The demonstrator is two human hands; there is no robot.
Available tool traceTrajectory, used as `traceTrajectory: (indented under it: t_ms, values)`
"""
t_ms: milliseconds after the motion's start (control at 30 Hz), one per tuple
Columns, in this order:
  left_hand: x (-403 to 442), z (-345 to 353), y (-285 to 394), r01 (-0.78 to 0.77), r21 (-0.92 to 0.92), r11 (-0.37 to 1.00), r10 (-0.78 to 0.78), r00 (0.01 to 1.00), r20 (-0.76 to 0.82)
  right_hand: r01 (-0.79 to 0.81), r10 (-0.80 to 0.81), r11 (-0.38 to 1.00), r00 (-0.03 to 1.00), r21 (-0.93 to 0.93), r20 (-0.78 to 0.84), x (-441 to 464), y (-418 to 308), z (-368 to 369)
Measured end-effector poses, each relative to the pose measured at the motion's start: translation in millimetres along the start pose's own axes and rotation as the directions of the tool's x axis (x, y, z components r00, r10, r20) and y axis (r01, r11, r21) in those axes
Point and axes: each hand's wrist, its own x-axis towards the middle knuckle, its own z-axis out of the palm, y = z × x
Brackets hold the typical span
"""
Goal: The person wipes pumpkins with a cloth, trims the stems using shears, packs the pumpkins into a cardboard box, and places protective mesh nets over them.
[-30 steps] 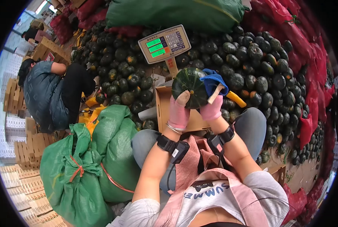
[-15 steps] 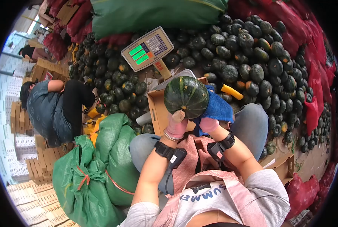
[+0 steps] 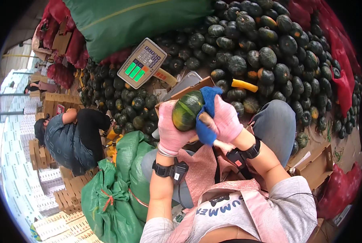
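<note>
Evidently to keep it steady, the gloved left hand [image 3: 171,125] curls around the green kabocha squash [image 3: 186,110], while the right hand [image 3: 228,118], closed on a blue cloth [image 3: 206,131], presses that against its side.

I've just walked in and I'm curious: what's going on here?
Someone's pink-gloved left hand grips one side of a round, green-striped squash, while the pink-gloved right hand holds a blue cloth against the other side. Beyond them is a grey scale panel, partly lit green, near a heap of dark-green squash.
</note>
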Motion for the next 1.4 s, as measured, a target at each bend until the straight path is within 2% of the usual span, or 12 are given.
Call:
traceTrajectory:
  t_ms: [167,200,300,367,533,600,833,900,933,1033,1200,1400]
  values:
    - [-7,13,1,-0.062,-0.106,0.992,0.060,0.998,-0.022,-0.064,0.069,0.973,0.998,0.222,-0.014,-4,-4,-2]
    - [-11,16,0,-0.061,-0.170,0.983,0.058,0.998,-0.022,-0.414,0.425,0.782,0.901,0.466,0.087,0,-8,-7]
    - [-8,16,11,-0.091,-0.147,0.985,0.090,0.996,-0.009,-0.070,0.175,0.929,0.948,-0.362,0.266,13,20,-12]
    - [-9,17,8,-0.092,-0.181,0.979,0.091,0.996,-0.015,0.182,-0.196,0.938,0.980,-0.294,-0.019,6,23,-6]
    - [-19,15,-5,0.116,-0.254,0.960,-0.102,0.993,0.066,0.116,-0.079,0.921,0.991,-0.373,0.111,5,5,-4]
    - [-27,21,-18,0.284,-0.287,0.915,-0.261,0.958,0.116,-0.368,0.368,0.930,0.928,-0.009,0.050,-10,-10,7]
    - [-34,15,-10,0.270,-0.405,0.873,-0.218,0.961,0.170,-0.161,0.104,0.946,0.973,0.282,0.206,1,23,5]
    - [-35,16,-9,0.402,-0.634,0.661,-0.303,0.916,0.264,-0.031,0.025,0.999,0.982,0.028,0.187,5,10,-4]
    - [-32,16,-6,0.430,-0.712,0.555,-0.326,0.900,0.289,-0.033,0.170,0.899,0.945,-0.437,0.278,1,8,7]
    - [-33,15,-10,0.436,-0.728,0.529,-0.356,0.893,0.276,-0.209,0.192,0.968,0.973,0.138,0.128,-16,-9,1]
    - [-36,13,-19,0.250,-0.454,0.855,-0.172,0.963,0.206,-0.388,0.262,0.795,0.913,0.466,0.313,-3,6,-11]
    - [-35,14,-23,0.350,-0.414,0.840,-0.280,0.934,0.222,-0.333,0.162,0.801,0.920,0.497,0.356,-8,3,-16]
